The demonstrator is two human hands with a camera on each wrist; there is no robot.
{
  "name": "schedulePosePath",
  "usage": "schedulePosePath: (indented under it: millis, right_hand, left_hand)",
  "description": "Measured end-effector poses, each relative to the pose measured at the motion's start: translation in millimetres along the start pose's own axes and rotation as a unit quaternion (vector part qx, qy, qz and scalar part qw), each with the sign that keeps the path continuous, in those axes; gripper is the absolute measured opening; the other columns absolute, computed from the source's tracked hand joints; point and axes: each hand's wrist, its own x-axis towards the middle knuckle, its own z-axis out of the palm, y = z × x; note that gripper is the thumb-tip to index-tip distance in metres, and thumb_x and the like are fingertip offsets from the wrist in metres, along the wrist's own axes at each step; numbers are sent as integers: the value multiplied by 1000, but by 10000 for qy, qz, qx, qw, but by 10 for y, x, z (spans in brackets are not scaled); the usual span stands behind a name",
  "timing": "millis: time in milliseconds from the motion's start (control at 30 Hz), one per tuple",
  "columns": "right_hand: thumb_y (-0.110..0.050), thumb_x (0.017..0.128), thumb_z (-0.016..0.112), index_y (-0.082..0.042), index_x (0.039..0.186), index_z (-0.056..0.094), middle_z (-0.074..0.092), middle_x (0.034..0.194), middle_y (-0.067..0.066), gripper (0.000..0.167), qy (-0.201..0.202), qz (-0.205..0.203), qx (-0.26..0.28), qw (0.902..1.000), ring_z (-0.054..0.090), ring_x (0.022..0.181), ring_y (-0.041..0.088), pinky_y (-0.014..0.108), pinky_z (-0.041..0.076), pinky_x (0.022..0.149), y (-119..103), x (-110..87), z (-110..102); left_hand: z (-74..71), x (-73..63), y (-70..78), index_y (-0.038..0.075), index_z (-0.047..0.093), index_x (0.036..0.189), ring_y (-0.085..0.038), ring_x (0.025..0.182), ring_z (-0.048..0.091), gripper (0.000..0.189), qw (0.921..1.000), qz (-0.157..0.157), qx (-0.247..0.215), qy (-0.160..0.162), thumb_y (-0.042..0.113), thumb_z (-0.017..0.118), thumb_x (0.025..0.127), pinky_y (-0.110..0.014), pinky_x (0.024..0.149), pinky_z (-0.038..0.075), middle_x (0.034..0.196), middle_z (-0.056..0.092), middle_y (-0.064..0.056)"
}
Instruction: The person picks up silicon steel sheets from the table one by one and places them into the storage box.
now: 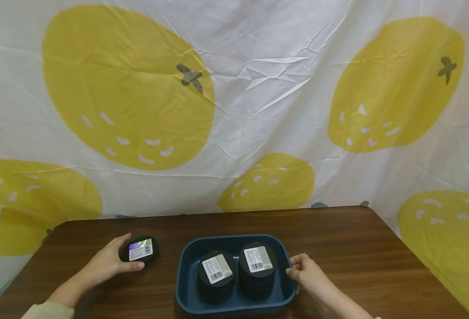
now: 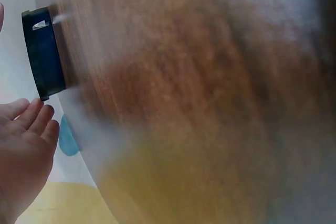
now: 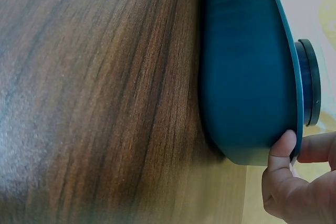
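Observation:
A low black round jar point(image 1: 149, 255) with a silver-and-purple label on top stands on the table at the left. My left hand point(image 1: 110, 261) is spread around its left side, thumb in front and fingers behind. The left wrist view shows the fingers point(image 2: 40, 116) at one edge of the jar point(image 2: 46, 56), with the thumb tip apart from it. My right hand point(image 1: 308, 274) pinches the right rim of a dark blue tray point(image 1: 181, 274) between thumb and fingers. Inside the tray are black round jars, a left one point(image 1: 214, 290) and a taller-looking right one point(image 1: 257, 283), with white labels on top.
The brown wooden table point(image 1: 358, 248) runs back to a hanging white cloth point(image 1: 258, 133) with large yellow fruit prints. Bare wood shows between the left jar and the tray.

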Motion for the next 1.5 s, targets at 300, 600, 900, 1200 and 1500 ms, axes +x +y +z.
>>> schedulePosePath:
  millis: [300, 600, 900, 1200, 1500]
  right_hand:
    - [5, 81, 58, 12, 101, 47, 47, 79, 10, 23, -40, 9, 8, 10000, 45, 61, 18, 26, 41, 46, 10, -10, 1]
    - [4, 82, 58, 12, 100, 48, 48, 79, 10, 22, 14, 31, -70, 10000, 45, 62, 18, 28, 42, 47, 20, -9, -3]
    - [5, 81, 58, 12, 100, 48, 48, 81, 11, 23, 44, 13, -69, 10000, 47, 64, 18, 31, 45, 49, 20, -28, 5]
    - [4, 81, 59, 11, 99, 49, 48, 79, 9, 22, 77, -50, -150, 9998, 47, 63, 18, 32, 45, 49, 6, -14, 11]
    - [5, 81, 58, 11, 100, 48, 47, 80, 10, 23, 46, 49, -71, 10000, 47, 64, 18, 31, 45, 49, 5, 0, 9]
  left_hand:
    - [55, 47, -38, -20, 37, 127, -54, 114, 41, 99, 9998, 134, 119, 132, 37, 84, 60, -60, 91, 37, 124, 42, -40]
    - [65, 70, -29, -20, 39, 124, -49, 107, 48, 96, 9999, -117, 96, 15, 40, 82, 63, -58, 87, 40, 118, 45, -39]
    - [82, 100, 22, -22, 37, 124, -43, 102, 50, 97, 9991, -387, 33, -184, 42, 81, 66, -55, 86, 41, 117, 44, -39]
    - [70, 125, 54, -22, 39, 121, -40, 96, 52, 94, 9991, -392, 126, -79, 40, 82, 65, -53, 82, 43, 110, 48, -36]
    - [95, 137, 61, -22, 39, 121, -37, 90, 53, 97, 9985, -476, 257, -32, 44, 81, 64, -51, 78, 45, 106, 50, -34]
